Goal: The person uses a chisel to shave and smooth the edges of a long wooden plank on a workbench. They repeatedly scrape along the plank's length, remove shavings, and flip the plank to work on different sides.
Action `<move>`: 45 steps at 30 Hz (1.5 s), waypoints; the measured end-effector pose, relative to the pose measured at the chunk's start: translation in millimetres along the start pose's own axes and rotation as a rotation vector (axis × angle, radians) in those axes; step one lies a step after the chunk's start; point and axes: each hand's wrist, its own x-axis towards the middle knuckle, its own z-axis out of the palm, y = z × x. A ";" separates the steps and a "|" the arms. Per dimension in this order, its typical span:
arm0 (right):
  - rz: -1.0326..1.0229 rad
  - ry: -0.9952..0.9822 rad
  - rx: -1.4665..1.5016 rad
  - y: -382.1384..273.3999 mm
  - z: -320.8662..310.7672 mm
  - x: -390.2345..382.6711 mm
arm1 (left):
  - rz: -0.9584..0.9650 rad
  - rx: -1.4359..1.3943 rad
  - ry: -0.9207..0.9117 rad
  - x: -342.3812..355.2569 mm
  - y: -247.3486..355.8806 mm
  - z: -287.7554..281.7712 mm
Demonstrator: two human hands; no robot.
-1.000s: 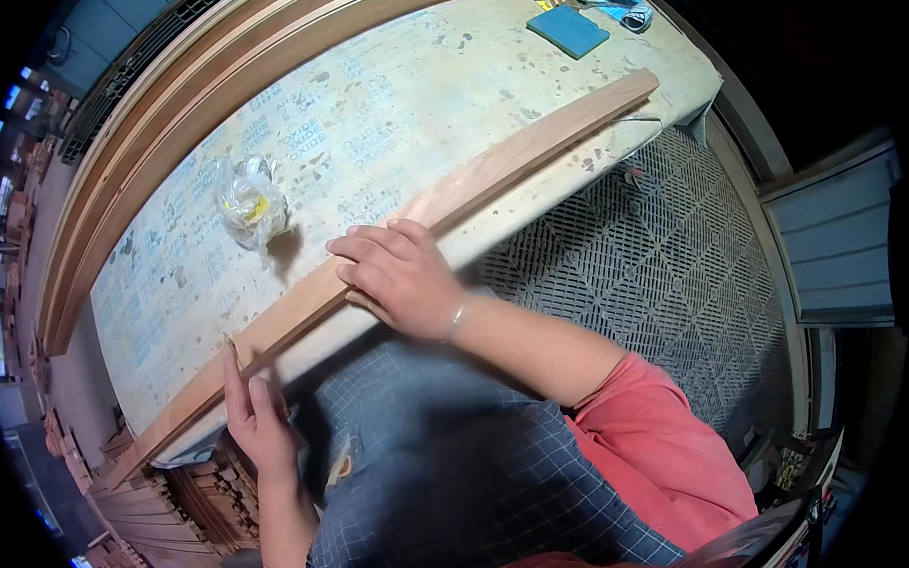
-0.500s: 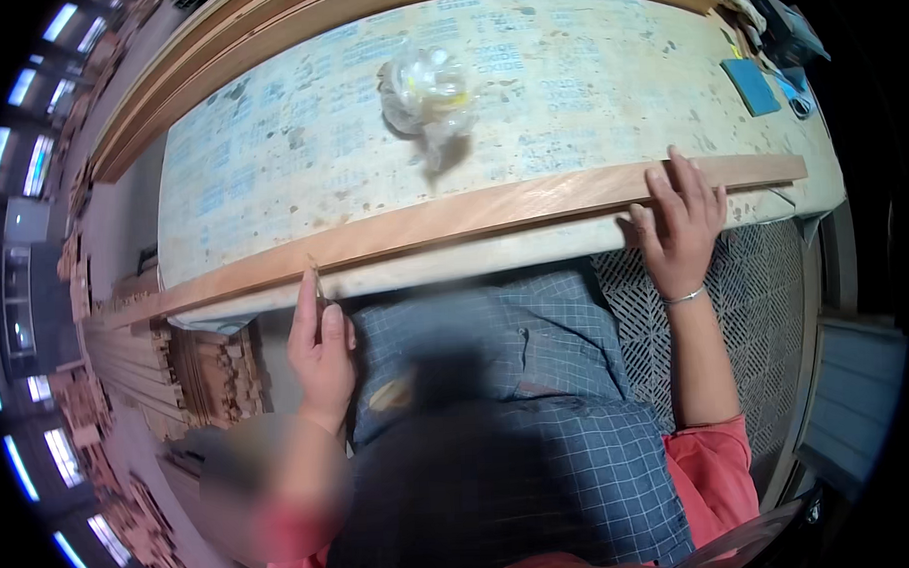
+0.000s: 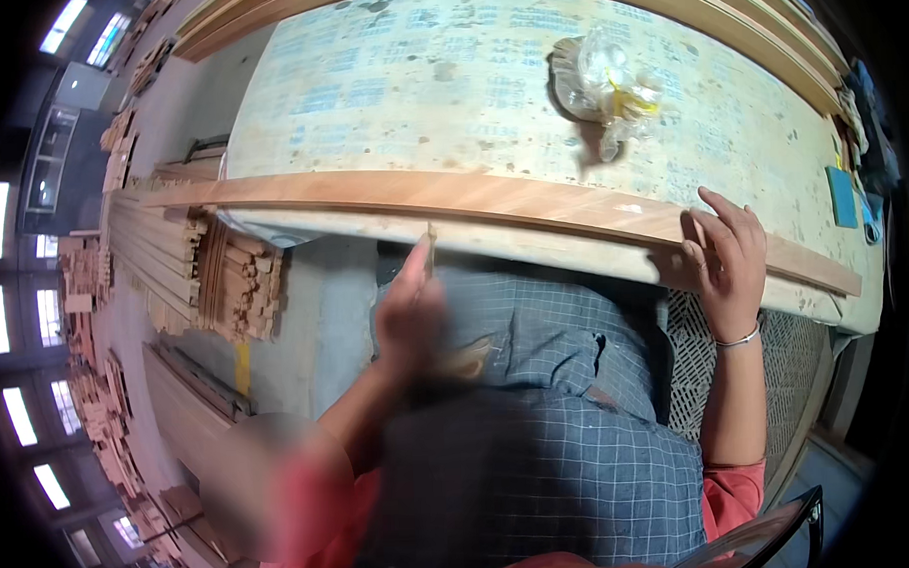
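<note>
A long wooden strip (image 3: 451, 189) lies along the near edge of the spotted worktable (image 3: 398, 86). My right hand (image 3: 729, 264) grips it toward its right end, fingers bent over the top. My blurred left hand (image 3: 405, 306) is just below the table edge, closed on a small thin tool (image 3: 430, 240), whose kind I cannot make out. On the table beyond the strip sits a crumpled clear plastic bag (image 3: 608, 78) with something yellow in it.
Long boards (image 3: 766, 23) line the far edge, with a blue pad (image 3: 840, 195) at the right end. Stacked timber (image 3: 163, 254) lies left below the table, near more lumber and windows. A patterned mat (image 3: 798, 362) is under the right side.
My view has swung round. My right hand has shifted rightward along the strip. My left hand, with the tool, has come away from the strip's side and is now blurred by motion.
</note>
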 end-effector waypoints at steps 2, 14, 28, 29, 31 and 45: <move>0.061 -0.090 0.075 -7.2 3.8 8.9 | -0.187 -0.220 -0.013 -2.7 -8.4 1.4; 0.098 -0.229 -0.197 -9.9 19.6 6.5 | -0.377 -0.973 0.213 6.6 1.6 -32.2; -0.097 0.053 -0.386 -19.0 29.5 -58.2 | -0.546 -0.822 0.598 17.5 -31.5 -77.8; -0.097 0.052 -0.383 -20.3 30.3 -57.2 | -0.519 -0.815 0.595 13.8 -33.3 -76.9; -0.093 0.056 -0.379 -19.4 32.0 -58.8 | -0.514 -0.834 0.584 12.3 -36.5 -77.3; -0.111 0.106 -0.360 -23.9 32.1 -54.2 | -0.443 -0.933 0.556 9.4 -29.7 -73.1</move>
